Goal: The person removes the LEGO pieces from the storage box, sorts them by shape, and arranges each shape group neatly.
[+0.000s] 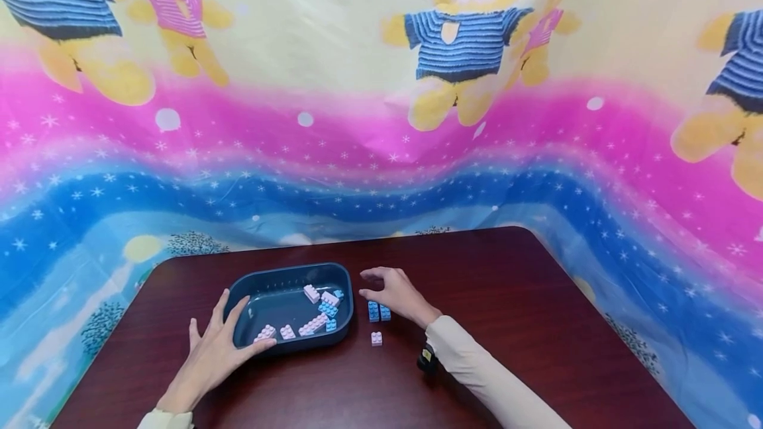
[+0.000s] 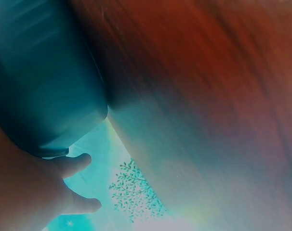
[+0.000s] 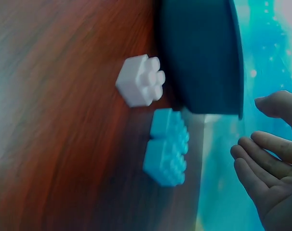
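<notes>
A dark blue-green plastic tray (image 1: 274, 277) holds several pink and blue toy building blocks. My left hand (image 1: 208, 349) rests at the tray's left end with its fingers spread, the thumb along the front rim. In the left wrist view, two fingers extend past the end of the tray (image 2: 49, 86). Just off the tray's right side, my right hand (image 1: 396, 293) hovers with thumb and fingers apart and nothing between them. Two blue blocks (image 3: 165, 149) stand side by side below it on the table, and one pale pink block (image 1: 377, 338) sits nearer me.
The dark red-brown wooden table (image 1: 507, 323) extends right and forward of the hands. A printed cloth (image 1: 357, 118) with teddy bears hangs behind and around it. A dark device (image 1: 426, 357) is strapped at my right wrist.
</notes>
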Tool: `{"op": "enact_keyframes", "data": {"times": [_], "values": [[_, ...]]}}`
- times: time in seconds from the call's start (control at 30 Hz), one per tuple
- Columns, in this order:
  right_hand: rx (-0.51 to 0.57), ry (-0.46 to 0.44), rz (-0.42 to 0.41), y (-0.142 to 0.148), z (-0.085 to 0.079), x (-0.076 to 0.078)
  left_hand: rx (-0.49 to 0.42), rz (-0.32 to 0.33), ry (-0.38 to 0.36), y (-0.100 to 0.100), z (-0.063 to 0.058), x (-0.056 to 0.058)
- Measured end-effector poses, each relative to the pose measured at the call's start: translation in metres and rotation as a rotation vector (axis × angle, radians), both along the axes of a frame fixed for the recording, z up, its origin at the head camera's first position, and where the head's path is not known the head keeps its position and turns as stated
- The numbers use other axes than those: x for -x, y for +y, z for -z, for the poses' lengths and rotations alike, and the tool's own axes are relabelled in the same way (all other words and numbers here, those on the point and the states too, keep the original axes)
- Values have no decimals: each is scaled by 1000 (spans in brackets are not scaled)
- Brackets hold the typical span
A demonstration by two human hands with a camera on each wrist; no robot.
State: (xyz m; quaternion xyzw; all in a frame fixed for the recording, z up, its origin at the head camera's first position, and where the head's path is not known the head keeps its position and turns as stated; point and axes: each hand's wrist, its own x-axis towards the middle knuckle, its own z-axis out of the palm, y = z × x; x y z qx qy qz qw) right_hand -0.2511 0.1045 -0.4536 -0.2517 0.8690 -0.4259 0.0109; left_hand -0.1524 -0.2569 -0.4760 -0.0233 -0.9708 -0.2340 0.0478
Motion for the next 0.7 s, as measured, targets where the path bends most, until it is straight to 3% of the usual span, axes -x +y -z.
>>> {"op": "enact_keyframes", "data": {"times": [0.7], "values": [[-41, 107, -83, -46, -10, -10, -12, -1, 3, -1, 0, -1]]}}
